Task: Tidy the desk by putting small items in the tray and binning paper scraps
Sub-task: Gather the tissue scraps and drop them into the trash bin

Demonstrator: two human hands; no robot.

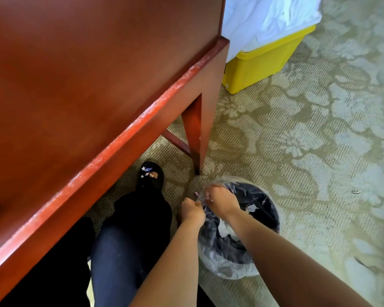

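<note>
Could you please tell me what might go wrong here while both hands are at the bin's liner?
1. Both the left hand and the right hand pinch the thin clear liner at the rim of the bin; a hard tug could tear it or pull it off the rim.
2. The white paper scraps inside could spill onto the carpet if the bin tips.
3. The desk leg stands close by, so the bin could knock against it.

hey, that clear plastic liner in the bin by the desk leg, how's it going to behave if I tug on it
The clear liner looks thin and crinkled, so it will probably be floppy and bunch up. Both the left hand and right hand pinch it at the rim; a hard tug might stretch or tear it. The bin seems small, so it may tip or slide on the carpet.
</note>
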